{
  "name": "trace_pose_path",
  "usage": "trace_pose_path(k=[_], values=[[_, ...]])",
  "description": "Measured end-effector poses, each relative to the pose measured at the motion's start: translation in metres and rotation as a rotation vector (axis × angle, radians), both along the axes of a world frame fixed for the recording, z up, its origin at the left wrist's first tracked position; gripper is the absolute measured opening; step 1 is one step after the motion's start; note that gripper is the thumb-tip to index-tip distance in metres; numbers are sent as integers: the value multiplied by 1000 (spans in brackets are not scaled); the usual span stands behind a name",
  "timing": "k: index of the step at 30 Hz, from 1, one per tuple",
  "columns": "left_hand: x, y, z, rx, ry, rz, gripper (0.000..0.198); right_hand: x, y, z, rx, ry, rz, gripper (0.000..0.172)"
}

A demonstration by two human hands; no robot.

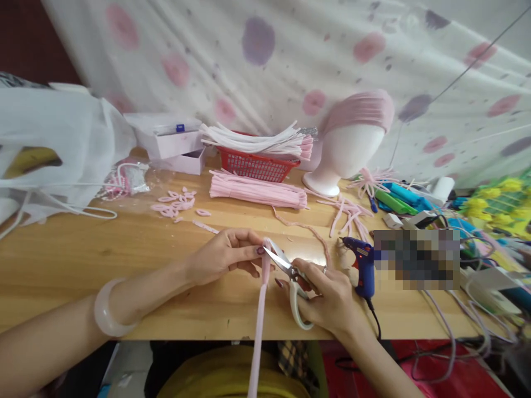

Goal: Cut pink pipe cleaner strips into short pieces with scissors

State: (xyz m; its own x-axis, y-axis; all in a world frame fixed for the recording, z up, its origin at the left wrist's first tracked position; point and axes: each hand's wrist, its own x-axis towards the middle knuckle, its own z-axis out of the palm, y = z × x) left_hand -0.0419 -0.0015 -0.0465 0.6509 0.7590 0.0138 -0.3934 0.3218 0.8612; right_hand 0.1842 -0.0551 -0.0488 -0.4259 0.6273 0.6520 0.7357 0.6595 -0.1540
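My left hand pinches the top end of a long pink fuzzy strip that hangs down over the front edge of the wooden table. My right hand grips white-handled scissors, their blades parted and pointing at the strip's top end beside my left fingertips. A pale bangle sits on my left wrist.
A blue glue gun stands right of my right hand, its cord running off the table edge. Behind lie a bundle of pink strips, a red basket of white strips, small pink loops, a foam head with pink band, and tangled cables at right.
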Motion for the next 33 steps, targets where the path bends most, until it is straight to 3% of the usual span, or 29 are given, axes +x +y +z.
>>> trace_pose_path(k=[23, 29, 33], values=[[0, 2, -1, 42, 28, 30, 12, 2, 1, -1, 53, 1, -21, 10], [-3, 3, -1, 18, 31, 37, 8, 6, 1, -1, -36, 51, -8, 23], [-3, 2, 0, 10, 11, 19, 9, 5, 0, -2, -5, 28, 14, 19]])
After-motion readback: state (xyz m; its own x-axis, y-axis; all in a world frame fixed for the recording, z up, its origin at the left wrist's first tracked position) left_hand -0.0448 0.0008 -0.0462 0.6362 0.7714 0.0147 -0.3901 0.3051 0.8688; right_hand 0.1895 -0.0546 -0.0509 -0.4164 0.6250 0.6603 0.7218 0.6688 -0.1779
